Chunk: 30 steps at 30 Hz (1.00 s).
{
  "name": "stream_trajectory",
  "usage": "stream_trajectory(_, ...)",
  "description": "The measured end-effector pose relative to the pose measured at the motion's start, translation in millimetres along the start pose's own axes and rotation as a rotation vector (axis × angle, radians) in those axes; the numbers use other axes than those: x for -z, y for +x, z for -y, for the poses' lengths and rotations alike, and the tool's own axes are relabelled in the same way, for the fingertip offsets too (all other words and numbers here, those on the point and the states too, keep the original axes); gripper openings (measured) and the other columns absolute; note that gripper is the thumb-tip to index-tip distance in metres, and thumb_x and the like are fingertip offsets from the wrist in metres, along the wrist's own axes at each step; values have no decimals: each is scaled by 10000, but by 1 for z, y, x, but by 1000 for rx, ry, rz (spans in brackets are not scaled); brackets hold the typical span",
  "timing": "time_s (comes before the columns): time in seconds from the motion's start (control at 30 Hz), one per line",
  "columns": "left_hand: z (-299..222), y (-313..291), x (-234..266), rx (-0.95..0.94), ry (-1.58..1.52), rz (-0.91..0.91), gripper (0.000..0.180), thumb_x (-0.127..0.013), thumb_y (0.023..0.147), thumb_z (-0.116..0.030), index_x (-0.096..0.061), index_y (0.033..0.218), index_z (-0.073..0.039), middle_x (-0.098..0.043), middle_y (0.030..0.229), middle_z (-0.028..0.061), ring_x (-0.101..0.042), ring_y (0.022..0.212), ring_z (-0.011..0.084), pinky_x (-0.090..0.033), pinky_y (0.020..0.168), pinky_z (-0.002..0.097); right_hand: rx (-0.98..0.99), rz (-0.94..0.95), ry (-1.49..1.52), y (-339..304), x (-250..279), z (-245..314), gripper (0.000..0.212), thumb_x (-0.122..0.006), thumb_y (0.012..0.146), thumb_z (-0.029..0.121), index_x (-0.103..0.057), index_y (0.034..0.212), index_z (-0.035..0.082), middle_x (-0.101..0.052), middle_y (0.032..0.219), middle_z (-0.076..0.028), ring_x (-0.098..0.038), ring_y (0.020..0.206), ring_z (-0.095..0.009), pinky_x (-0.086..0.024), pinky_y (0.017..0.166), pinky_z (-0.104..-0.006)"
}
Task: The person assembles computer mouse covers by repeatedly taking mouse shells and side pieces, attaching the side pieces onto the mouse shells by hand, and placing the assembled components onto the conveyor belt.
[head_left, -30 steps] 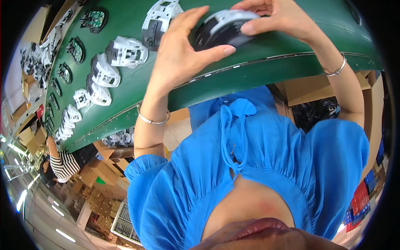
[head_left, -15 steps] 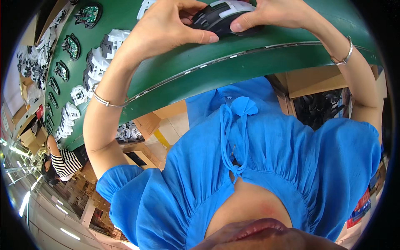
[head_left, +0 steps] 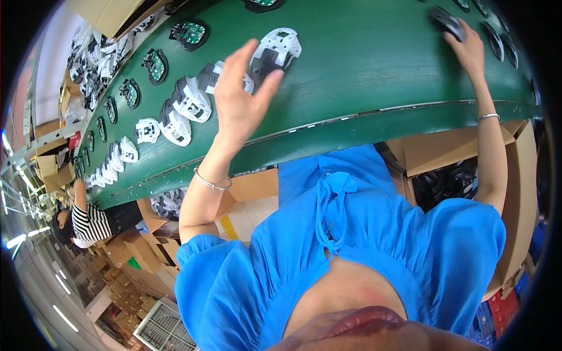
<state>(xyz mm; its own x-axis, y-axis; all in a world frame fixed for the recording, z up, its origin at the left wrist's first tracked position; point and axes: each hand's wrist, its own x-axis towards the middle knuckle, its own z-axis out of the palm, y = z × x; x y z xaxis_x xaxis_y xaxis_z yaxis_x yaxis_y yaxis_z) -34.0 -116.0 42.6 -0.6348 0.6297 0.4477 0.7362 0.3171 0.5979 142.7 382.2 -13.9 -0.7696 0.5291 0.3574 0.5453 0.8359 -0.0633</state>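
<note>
While the left hand (head_left: pixel 241 99) reaches over the near edge with its fingers spread and grasping nothing, a white shell (head_left: pixel 282 45) lies beside the thumb on the green surface (head_left: pixel 363 70); whether they touch, I cannot tell. The right hand (head_left: pixel 470 55), its arm stretched forward, grasps a blurred dark rounded piece (head_left: pixel 446 21) between thumb and fingers, near two dark parts (head_left: pixel 494 42) further right. A broad stretch of surface runs between the hands, its near edge curving above an open cardboard box (head_left: pixel 439 153) beside the right forearm.
</note>
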Motion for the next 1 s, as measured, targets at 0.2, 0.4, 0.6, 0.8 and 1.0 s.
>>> stream_trajectory(0.2, 19, 9, -43, 132, 215, 21, 790, -727, 830, -350, -371, 1358, 117, -476, 1306, 306, -457, 1226, 431, -367, 1052, 456, -78, -264, -262, 9, 4, -17, 635, -702, 786, 317, -502, 1358, 128, -513, 1327, -244, -513, 1202, -389, -428, 1001, -445)
stream_trajectory(0.4, 66, 18, -23, -18, 363, -1, 608, -723, 799, -219, -470, 1286, 43, -551, 1206, 219, -506, 1111, 391, -407, 979, 473, 265, -201, 431, 18, 51, 145, 488, -714, 778, 133, -604, 1253, 107, -555, 1301, -128, -512, 1212, -309, -434, 1009, -392)
stream_trajectory(0.6, 89, 14, -8, 138, 329, -84, 621, -728, 783, -188, -468, 1311, 9, -523, 1244, 212, -493, 1146, 399, -404, 986, 475, 567, -242, 801, 93, 67, 281, 295, -707, 805, 118, -692, 1099, 95, -678, 1023, -93, -648, 965, -279, -508, 888, -356)
stream_trajectory(0.8, 88, 10, -12, 116, 264, -90, 678, -718, 742, -128, -440, 1342, 21, -497, 1270, 219, -472, 1181, 405, -372, 1038, 498, 572, 95, 771, 179, 45, 389, 395, -752, 784, 355, -720, 1056, 70, -726, 898, -110, -691, 837, -208, -532, 802, -311)
stream_trajectory(1.0, 82, 8, -9, 104, 280, -46, 677, -728, 734, -141, -453, 1334, 12, -515, 1234, 201, -492, 1179, 382, -335, 1080, 532, 384, 195, 757, 189, 34, 420, 551, -865, 591, 325, -713, 978, -36, -710, 892, -177, -694, 850, -253, -543, 804, -346)
